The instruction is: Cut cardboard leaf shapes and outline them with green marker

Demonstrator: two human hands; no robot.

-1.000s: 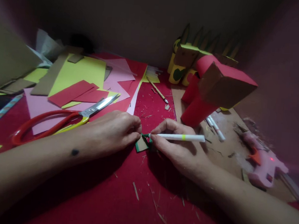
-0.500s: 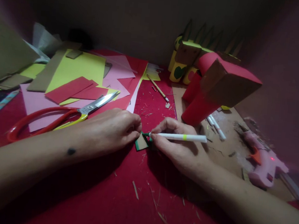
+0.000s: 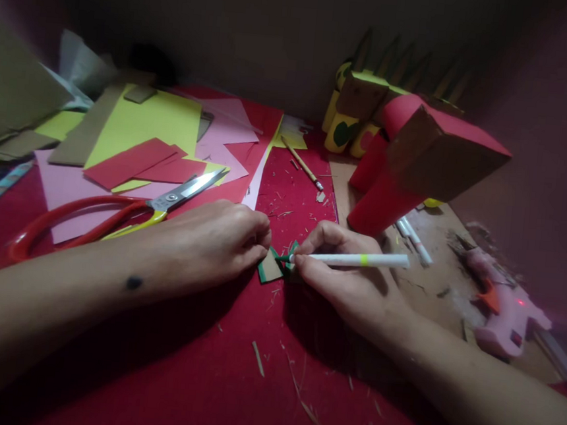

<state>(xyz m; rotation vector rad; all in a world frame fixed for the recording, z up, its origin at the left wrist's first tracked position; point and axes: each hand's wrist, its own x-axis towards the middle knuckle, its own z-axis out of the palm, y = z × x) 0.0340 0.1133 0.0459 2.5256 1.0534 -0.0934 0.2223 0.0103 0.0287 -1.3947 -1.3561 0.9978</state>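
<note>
My left hand (image 3: 236, 238) is closed, its fingertips pinching the upper left part of a small cardboard piece (image 3: 271, 269) with green-coloured edges. In my right hand (image 3: 341, 264) is a white felt-tip pen (image 3: 363, 259) with a yellow-green band, held in a writing grip. The pen's green tip points left and meets the right side of the cardboard piece, as far as I can see. Another small green-edged piece shows partly behind the right fingertips. Large scissors (image 3: 170, 199) with red and yellow handles lie open beyond my left forearm.
Coloured paper sheets (image 3: 157, 119) spread over the back left. A pencil (image 3: 303, 165) lies at the middle back. Red tubes with a cardboard box (image 3: 447, 154) stand at the right, near yellow decorated tubes (image 3: 341, 135). A pink glue gun (image 3: 508, 311) lies far right. Cardboard scraps litter the red surface (image 3: 174, 375).
My right hand and the pen have shifted slightly right, showing more of the second green-edged piece. My left hand keeps its hold on the cardboard piece. The whole view has shifted a little.
</note>
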